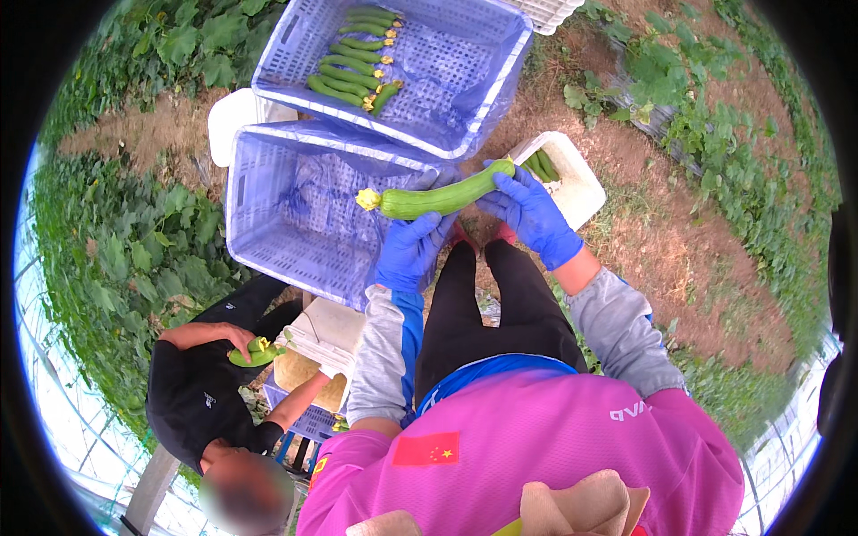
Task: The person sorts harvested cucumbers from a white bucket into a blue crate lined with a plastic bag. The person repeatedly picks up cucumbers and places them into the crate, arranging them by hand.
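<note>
A green luffa gourd [436, 201] with a yellow blossom at its left end lies across both my hands. My left hand [410, 248], in a blue glove, supports its middle, thumb in front and fingers partly hidden behind. The gloved right hand [529, 211] grips the narrow stem end. Below the gourd and to the left stands a blue plastic crate [295, 264] lined with thin film; no gourds show inside it. Beyond that, a second lined crate [493, 87] holds several gourds [348, 74], most laid side by side with blossoms pointing right.
By my feet, a white tub [580, 194] contains a few gourds [543, 165]. At left, a co-worker [194, 388] holds gourds [253, 354] beside stacked white containers [328, 328]. Another white container [231, 127] touches the crates. Leafy vines [154, 248] flank the soil path [670, 268].
</note>
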`<state>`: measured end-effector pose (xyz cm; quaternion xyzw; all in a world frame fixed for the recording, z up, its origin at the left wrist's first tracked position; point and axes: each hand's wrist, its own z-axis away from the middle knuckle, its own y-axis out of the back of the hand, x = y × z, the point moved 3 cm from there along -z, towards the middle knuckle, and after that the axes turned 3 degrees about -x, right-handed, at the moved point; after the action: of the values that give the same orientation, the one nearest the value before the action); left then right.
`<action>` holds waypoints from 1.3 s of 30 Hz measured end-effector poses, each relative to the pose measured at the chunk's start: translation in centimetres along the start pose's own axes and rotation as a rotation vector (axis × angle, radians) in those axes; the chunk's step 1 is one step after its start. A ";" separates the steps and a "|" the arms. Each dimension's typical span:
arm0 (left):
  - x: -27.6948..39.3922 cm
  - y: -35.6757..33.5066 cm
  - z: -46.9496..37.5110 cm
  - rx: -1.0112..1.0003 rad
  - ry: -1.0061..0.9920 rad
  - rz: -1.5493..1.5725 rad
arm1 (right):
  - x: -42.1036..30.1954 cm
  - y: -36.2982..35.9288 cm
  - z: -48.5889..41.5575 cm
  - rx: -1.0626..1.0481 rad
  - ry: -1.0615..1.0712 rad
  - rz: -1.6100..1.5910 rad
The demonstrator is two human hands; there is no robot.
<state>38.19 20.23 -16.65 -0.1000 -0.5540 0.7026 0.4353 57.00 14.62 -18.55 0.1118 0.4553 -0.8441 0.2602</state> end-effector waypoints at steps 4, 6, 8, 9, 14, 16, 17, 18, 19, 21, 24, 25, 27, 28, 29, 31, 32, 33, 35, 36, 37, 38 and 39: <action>-3.1 1.6 0.5 0.247 0.121 -0.462 | -2.7 2.7 -0.4 0.140 0.114 0.013; -3.7 1.7 1.7 0.360 0.200 -0.921 | -5.2 3.8 -1.2 0.202 0.189 0.154; -3.3 -4.8 0.5 0.271 -0.215 -1.348 | -8.0 3.3 -1.4 0.296 0.258 0.394; -2.8 -8.7 0.1 0.218 -0.434 -1.545 | -9.0 2.7 -1.7 0.292 0.266 0.448; -1.4 -10.0 -9.0 0.164 -0.476 -2.166 | -12.5 0.5 -6.3 0.241 0.211 0.584; -0.5 -6.9 -11.9 0.194 -0.272 -2.158 | -13.2 -0.3 -9.0 0.176 0.233 0.598; -0.3 -5.7 -13.4 0.201 -0.299 -2.000 | -13.9 0.4 -10.7 0.181 0.325 0.711; 0.2 -4.6 -15.2 0.207 -0.330 -1.844 | -14.7 1.5 -13.0 0.181 0.422 0.824; 0.4 -3.1 -16.6 0.221 -0.339 -1.688 | -15.3 1.7 -14.7 0.181 0.502 0.932; 1.4 0.7 -21.1 0.307 -0.289 -1.463 | -18.4 3.0 -17.5 0.402 0.717 1.583; 4.4 8.9 -27.8 0.412 -0.181 -1.215 | -20.5 6.3 -24.7 0.668 0.709 2.107; 5.1 10.9 -29.6 0.429 -0.152 -1.203 | -20.9 7.5 -26.4 0.664 0.655 2.105; 6.4 15.2 -33.4 0.461 -0.114 -1.225 | -21.3 9.9 -29.5 0.659 0.551 2.093; 7.0 17.5 -35.0 0.481 -0.105 -1.260 | -21.2 10.4 -30.4 0.645 0.596 1.976; 7.7 19.4 -36.4 0.503 -0.092 -1.296 | -21.0 10.7 -31.1 0.666 0.561 1.946; 9.2 22.8 -39.2 0.554 -0.103 -1.448 | -20.8 10.8 -32.0 0.707 0.499 1.881; 10.3 24.8 -40.7 0.575 -0.122 -1.478 | -20.4 10.4 -32.5 0.699 0.580 1.783; 10.9 26.8 -41.7 0.593 -0.134 -1.502 | -19.9 10.2 -32.9 0.714 0.590 1.769; 10.3 27.5 -44.7 0.565 -0.157 -1.576 | -20.1 10.8 -33.0 0.779 0.602 1.770; 10.3 27.6 -46.1 0.567 -0.194 -1.655 | -20.0 10.8 -33.1 0.812 0.693 1.795; 10.2 27.7 -47.3 0.569 -0.233 -1.737 | -19.9 11.0 -33.1 0.797 0.706 1.783; 10.1 28.0 -48.4 0.612 -0.181 -1.768 | -19.9 11.2 -33.1 0.780 0.718 1.768; 9.6 27.5 -49.6 0.607 -0.208 -1.799 | -20.2 11.3 -33.0 0.768 0.729 1.762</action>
<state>49.52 61.30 -55.36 0.5436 -0.2532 0.2239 0.7683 78.50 43.62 -36.42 0.7315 -0.0379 -0.3569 0.5798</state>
